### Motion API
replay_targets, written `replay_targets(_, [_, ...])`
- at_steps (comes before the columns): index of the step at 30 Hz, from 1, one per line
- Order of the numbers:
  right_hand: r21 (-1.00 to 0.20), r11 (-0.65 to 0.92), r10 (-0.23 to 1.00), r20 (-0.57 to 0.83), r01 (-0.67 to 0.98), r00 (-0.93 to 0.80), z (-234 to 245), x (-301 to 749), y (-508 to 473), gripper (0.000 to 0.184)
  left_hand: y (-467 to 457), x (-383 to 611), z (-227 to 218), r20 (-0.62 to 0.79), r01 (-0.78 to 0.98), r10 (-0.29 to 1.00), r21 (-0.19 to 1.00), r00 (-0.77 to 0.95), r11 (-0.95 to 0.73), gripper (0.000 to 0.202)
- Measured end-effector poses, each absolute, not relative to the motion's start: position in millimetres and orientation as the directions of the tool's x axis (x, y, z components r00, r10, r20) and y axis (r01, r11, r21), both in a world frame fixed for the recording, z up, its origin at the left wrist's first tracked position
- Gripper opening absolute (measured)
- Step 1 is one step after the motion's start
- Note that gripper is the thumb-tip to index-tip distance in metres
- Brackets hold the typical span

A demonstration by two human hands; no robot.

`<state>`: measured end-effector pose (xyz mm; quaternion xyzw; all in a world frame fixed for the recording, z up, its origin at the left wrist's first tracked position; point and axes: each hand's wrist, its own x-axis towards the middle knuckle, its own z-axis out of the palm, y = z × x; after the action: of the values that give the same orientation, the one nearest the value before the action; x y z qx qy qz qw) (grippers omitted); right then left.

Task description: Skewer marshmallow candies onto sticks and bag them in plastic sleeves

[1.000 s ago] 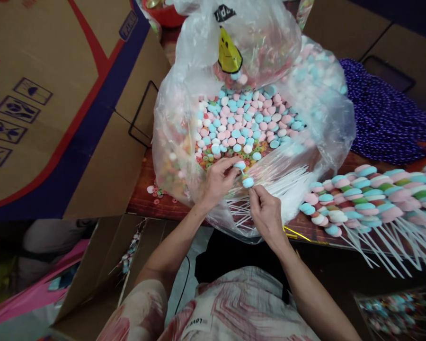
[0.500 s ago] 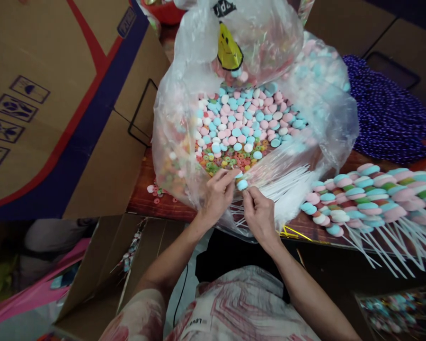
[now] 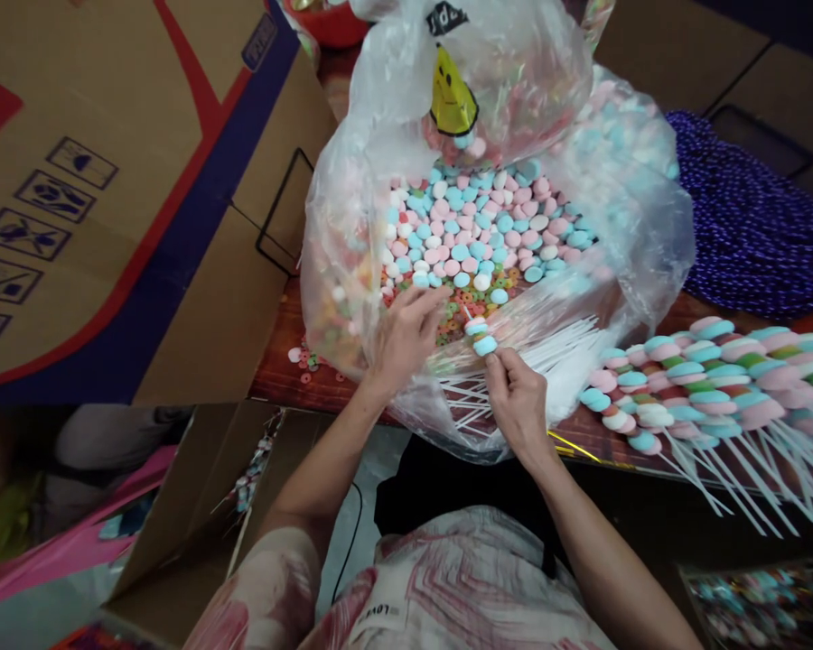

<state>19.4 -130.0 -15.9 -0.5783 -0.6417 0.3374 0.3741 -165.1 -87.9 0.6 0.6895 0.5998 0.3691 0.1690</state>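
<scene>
My right hand (image 3: pixel 518 397) pinches a candy skewer (image 3: pixel 481 336) just below its lowest piece. Blue, white and pink discs with a thin coloured ring are threaded on it, and its bare white tip points up and left. My left hand (image 3: pixel 406 334) reaches over the front of the candy pile with its fingers stretched out; its fingertips are close to the loose discs, and whether they touch one I cannot tell. Pink, blue and white candy discs (image 3: pixel 457 230) lie in an opened clear plastic bag (image 3: pixel 339 217). Small coloured rings (image 3: pixel 451 316) lie in front of them.
White sticks (image 3: pixel 562 348) lie in the bag's right front. Finished candy skewers (image 3: pixel 705 379) are piled to the right, below purple beaded strings (image 3: pixel 738 226). A big cardboard box (image 3: pixel 196 298) stands at the left. An open carton (image 3: pixel 169 515) is below the table edge.
My left hand has left the skewer and moved up and left to the candy pile, its fingers straightening. My right hand has shifted slightly right with the skewer, whose threaded pieces now show fully.
</scene>
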Motion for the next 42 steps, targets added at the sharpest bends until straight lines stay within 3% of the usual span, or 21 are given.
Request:
replay_targets(4, [-0.866, 0.09, 0.996, 0.083, 0.493, -0.035, -17.9, 23.1, -131.4, 0.031, -62.9, -172.4, 2.2, 0.209, 0.85, 0.956, 0.446, 0.204, -0.279, 0.033])
replay_targets(7, [-0.875, 0.082, 0.997, 0.078, 0.478, -0.029, -20.6, 21.7, -132.4, 0.03, -55.4, -173.1, 2.3, 0.16, 0.856, 0.948, 0.409, 0.275, -0.317, 0.031])
replay_targets(10, [-0.877, 0.079, 0.997, 0.075, 0.474, -0.027, -21.6, 21.1, -132.0, 0.029, -56.3, -172.5, 2.1, 0.164, 0.833, 0.951, 0.46, 0.261, -0.308, 0.024])
replay_targets(13, [-0.877, 0.087, 0.996, 0.076, 0.473, -0.042, -20.8, 20.9, -131.5, 0.029, -58.6, -171.7, -3.5, 0.211, 0.725, 0.97, 0.65, 0.118, -0.23, 0.016])
replay_targets(16, [-0.881, 0.108, 0.994, 0.093, 0.461, -0.055, -19.7, 19.3, -131.3, 0.028, -58.9, -169.6, -13.4, 0.191, 0.449, 0.98, 0.882, -0.063, -0.143, 0.006])
replay_targets(19, [-0.885, 0.118, 0.993, 0.104, 0.45, -0.056, -18.9, 16.7, -131.3, 0.028, -59.6, -165.8, -20.7, 0.103, 0.191, 0.991, 0.978, -0.082, -0.086, 0.009])
replay_targets(24, [-0.885, 0.106, 0.994, 0.097, 0.454, -0.045, -17.6, 14.2, -130.7, 0.028, -66.6, -160.4, -21.1, 0.065, 0.056, 0.997, 0.996, -0.046, -0.062, 0.015])
replay_targets(30, [-0.898, 0.103, 0.995, 0.1, 0.428, -0.031, -18.4, 11.0, -128.3, 0.027, -77.9, -154.1, -15.2, 0.193, 0.276, 0.981, 0.945, -0.038, -0.175, 0.002])
replay_targets(35, [-0.917, 0.135, 0.99, 0.135, 0.375, -0.024, -21.6, 11.8, -130.2, 0.028, -75.1, -153.9, -16.9, 0.076, -0.041, 0.985, 0.996, -0.157, -0.084, 0.014])
replay_targets(42, [-0.89, 0.18, 0.983, 0.15, 0.419, -0.104, -20.8, 12.8, -132.5, 0.027, -73.5, -151.1, -19.5, 0.045, -0.082, 0.965, 0.994, -0.259, -0.069, 0.015])
